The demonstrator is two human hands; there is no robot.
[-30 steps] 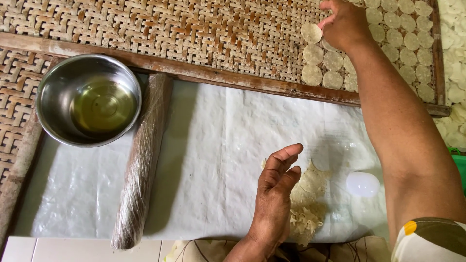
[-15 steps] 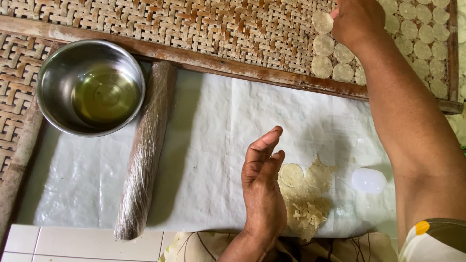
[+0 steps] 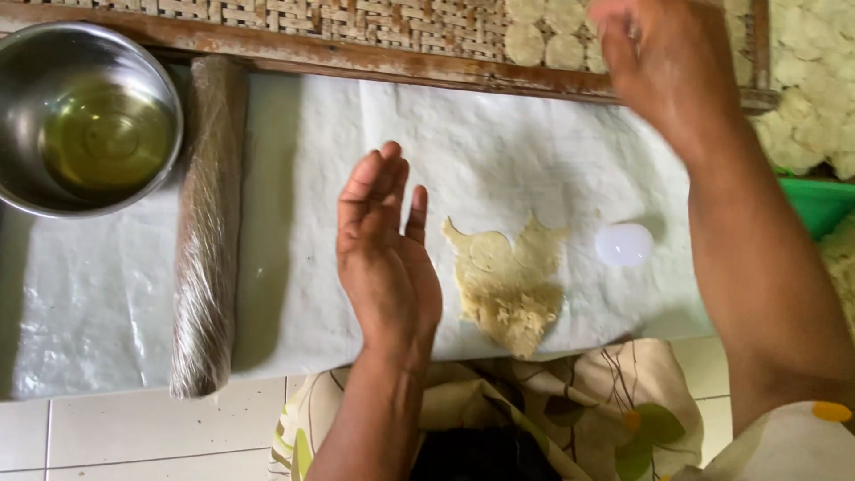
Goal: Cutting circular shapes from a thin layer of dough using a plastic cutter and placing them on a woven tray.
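My left hand [image 3: 385, 254] hovers flat and open, palm turned right, just left of a thin sheet of pale dough [image 3: 508, 281] with round pieces cut out of its top edge. The dough lies on a white plastic sheet [image 3: 534, 151]. My right hand [image 3: 663, 62] is blurred with motion above the far edge of the sheet, beside round dough discs [image 3: 552, 31] laid on a woven bamboo tray [image 3: 356, 22]; whether it holds anything is unclear. A small white round cutter [image 3: 623, 244] stands right of the dough.
A plastic-wrapped rolling pin [image 3: 207, 223] lies lengthwise on the sheet's left part. A steel bowl [image 3: 89, 125] of oil sits at far left. More dough discs [image 3: 810, 89] cover a tray at right, with a green container [image 3: 824, 200] below. Patterned cloth [image 3: 579, 410] covers my lap.
My right hand has come back from the row of discs toward me. My left hand has lifted and shifted left of the dough. The view has tilted down.
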